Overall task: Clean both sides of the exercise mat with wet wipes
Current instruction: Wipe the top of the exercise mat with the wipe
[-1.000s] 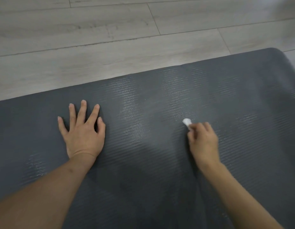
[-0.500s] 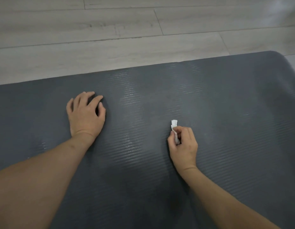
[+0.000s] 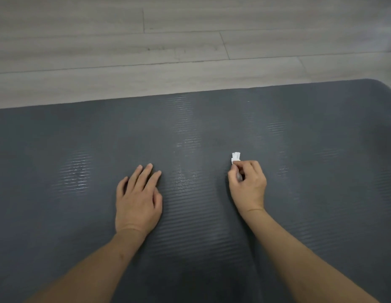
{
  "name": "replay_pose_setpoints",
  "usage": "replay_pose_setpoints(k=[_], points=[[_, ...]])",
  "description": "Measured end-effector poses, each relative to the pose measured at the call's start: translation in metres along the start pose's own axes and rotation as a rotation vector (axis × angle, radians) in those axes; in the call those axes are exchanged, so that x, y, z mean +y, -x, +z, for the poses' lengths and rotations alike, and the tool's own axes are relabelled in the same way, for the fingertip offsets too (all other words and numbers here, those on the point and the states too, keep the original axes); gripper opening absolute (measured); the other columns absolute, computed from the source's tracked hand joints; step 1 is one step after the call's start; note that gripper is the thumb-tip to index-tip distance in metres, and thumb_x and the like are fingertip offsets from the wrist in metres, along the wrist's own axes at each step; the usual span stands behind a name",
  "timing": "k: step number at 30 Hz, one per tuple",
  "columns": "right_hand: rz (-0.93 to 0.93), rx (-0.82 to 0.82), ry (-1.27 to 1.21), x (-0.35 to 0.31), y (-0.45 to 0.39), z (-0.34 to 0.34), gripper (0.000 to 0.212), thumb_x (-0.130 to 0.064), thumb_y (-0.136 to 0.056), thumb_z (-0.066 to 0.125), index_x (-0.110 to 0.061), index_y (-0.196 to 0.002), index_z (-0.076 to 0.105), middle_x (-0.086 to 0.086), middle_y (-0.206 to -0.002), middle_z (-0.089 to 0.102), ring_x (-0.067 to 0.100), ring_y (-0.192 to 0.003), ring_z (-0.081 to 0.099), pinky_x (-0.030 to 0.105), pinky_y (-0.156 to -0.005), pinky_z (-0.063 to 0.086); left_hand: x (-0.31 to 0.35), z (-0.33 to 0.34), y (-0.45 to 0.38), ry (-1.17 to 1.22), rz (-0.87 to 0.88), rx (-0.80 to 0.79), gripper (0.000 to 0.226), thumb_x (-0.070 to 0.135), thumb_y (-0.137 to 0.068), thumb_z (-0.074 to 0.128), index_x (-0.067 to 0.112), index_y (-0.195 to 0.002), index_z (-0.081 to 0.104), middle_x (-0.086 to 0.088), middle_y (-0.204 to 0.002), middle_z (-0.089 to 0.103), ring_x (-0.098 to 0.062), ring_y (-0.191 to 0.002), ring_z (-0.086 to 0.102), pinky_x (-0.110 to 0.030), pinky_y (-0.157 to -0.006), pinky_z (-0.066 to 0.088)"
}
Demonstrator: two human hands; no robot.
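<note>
A dark grey ribbed exercise mat (image 3: 321, 149) lies flat on the floor and fills most of the view. Shiny damp streaks show on it left of and between my hands. My left hand (image 3: 138, 197) rests palm down on the mat at centre left, fingers loosely together, holding nothing. My right hand (image 3: 248, 184) is closed on a small crumpled white wet wipe (image 3: 235, 156), whose end sticks out above my fingers, down on the mat surface.
Pale wood-look floor planks (image 3: 168, 51) run beyond the mat's far edge. The mat's rounded far right corner (image 3: 378, 84) is in view; the mat carries on out of frame to the left, right and towards me.
My left hand has shifted rightward on the mat, closer to my right hand. My right hand with the wipe drew left and towards me. More floor shows beyond the mat.
</note>
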State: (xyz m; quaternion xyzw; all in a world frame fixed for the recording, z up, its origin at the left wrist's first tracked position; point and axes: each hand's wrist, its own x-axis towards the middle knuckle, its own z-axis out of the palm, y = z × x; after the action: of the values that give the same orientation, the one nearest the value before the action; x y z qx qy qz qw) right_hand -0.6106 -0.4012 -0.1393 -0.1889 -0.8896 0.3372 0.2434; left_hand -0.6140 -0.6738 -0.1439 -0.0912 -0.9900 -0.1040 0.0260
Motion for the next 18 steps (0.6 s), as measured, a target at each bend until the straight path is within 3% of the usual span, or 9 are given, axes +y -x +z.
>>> replay_pose_setpoints(k=[2,7,9,12,18], points=[[-0.022,-0.074,0.012,0.0,0.001,-0.004,0.012,-0.013,-0.089,0.066,-0.012,-0.097,0.075,-0.006,-0.09,0.055,0.009,-0.072,0.054,0.016,-0.072,0.044,0.001,0.0,-0.001,-0.003,0.0,0.006,0.053,0.033,-0.096,0.034,0.022,-0.141,0.061,0.001,-0.157,0.049,-0.019,-0.15,0.036,-0.048,-0.12,0.028],[0.081,-0.286,0.025,-0.003,-0.004,-0.024,0.021,-0.013,-0.096,0.058,-0.011,-0.107,0.075,-0.006,-0.098,0.059,0.005,-0.079,0.058,0.004,-0.073,0.039,0.0,0.0,-0.001,-0.024,-0.002,0.0,0.053,0.034,-0.096,0.034,0.024,-0.141,0.061,0.002,-0.157,0.048,-0.019,-0.15,0.036,-0.048,-0.12,0.028],[0.039,-0.322,0.078,-0.006,-0.006,-0.027,0.02,-0.011,-0.095,0.058,-0.012,-0.108,0.073,-0.005,-0.099,0.061,0.008,-0.081,0.058,0.01,-0.078,0.044,0.001,0.0,-0.001,-0.015,-0.007,0.002,0.053,0.034,-0.097,0.033,0.024,-0.14,0.06,0.002,-0.157,0.048,-0.018,-0.151,0.035,-0.048,-0.12,0.027],[0.034,-0.291,0.14,-0.008,-0.007,-0.028,0.019,-0.015,-0.094,0.062,-0.014,-0.112,0.069,-0.003,-0.098,0.059,0.014,-0.086,0.058,0.029,-0.083,0.049,0.001,-0.001,-0.001,-0.011,-0.01,0.004,0.053,0.035,-0.097,0.032,0.025,-0.141,0.06,0.003,-0.158,0.048,-0.018,-0.151,0.035,-0.048,-0.121,0.026],[-0.025,-0.27,0.224,-0.015,0.002,-0.018,0.016,-0.017,-0.095,0.062,-0.009,-0.104,0.073,0.001,-0.094,0.057,0.02,-0.078,0.057,0.03,-0.074,0.048,0.0,0.0,-0.001,-0.006,-0.007,0.013,0.053,0.035,-0.096,0.032,0.025,-0.14,0.061,0.003,-0.157,0.049,-0.018,-0.15,0.036,-0.047,-0.121,0.026]])
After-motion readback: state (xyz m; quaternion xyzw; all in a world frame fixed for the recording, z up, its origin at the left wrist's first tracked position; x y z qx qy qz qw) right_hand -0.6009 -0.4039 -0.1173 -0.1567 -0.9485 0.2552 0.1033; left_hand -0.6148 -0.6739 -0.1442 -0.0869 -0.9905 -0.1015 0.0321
